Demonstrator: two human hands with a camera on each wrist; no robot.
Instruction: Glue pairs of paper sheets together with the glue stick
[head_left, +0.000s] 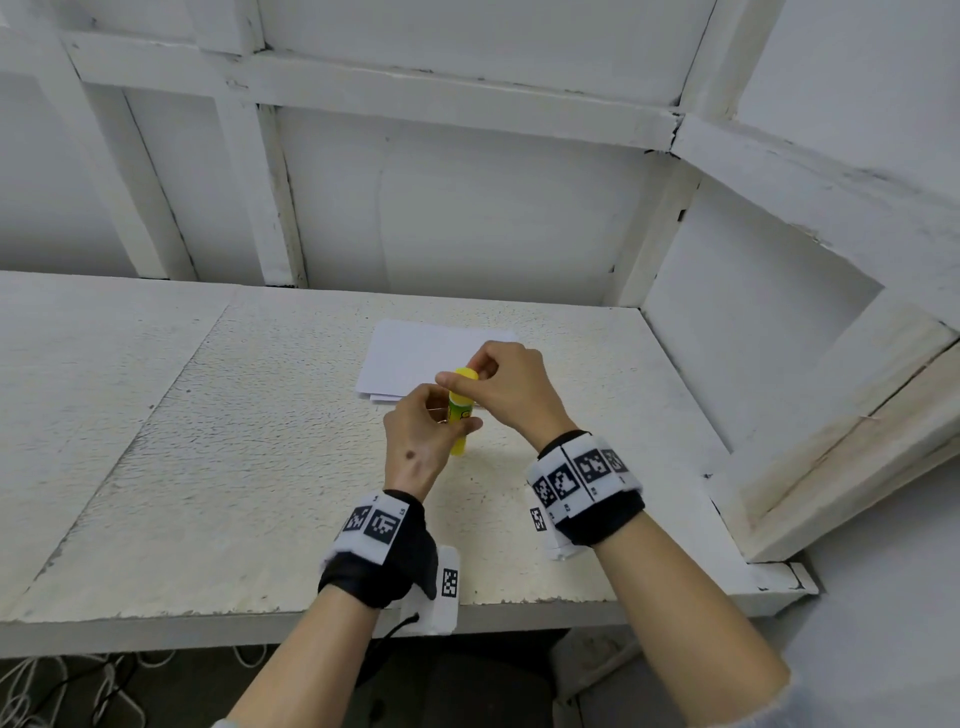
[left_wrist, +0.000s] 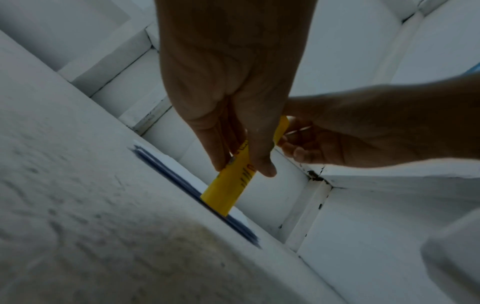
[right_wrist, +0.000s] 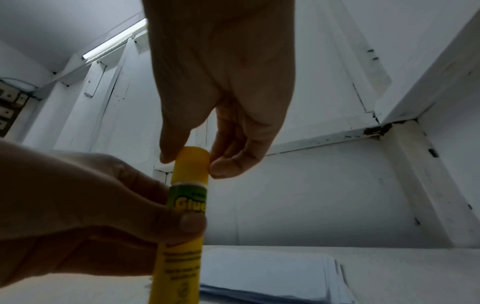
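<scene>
A yellow glue stick (head_left: 460, 410) with a green label stands upright just above the white table, in front of a small stack of white paper sheets (head_left: 415, 358). My left hand (head_left: 431, 421) grips the tube's body (right_wrist: 182, 236) with thumb and fingers. My right hand (head_left: 480, 374) pinches the yellow cap (right_wrist: 191, 164) at the top between thumb and fingers. In the left wrist view the glue stick (left_wrist: 228, 191) points down toward the paper sheets (left_wrist: 182, 170), and the cap is on the tube.
The white table (head_left: 208, 441) is walled by white panels at the back and right (head_left: 753, 322). Its front edge (head_left: 208, 618) runs near my wrists, with cables on the floor below at the left.
</scene>
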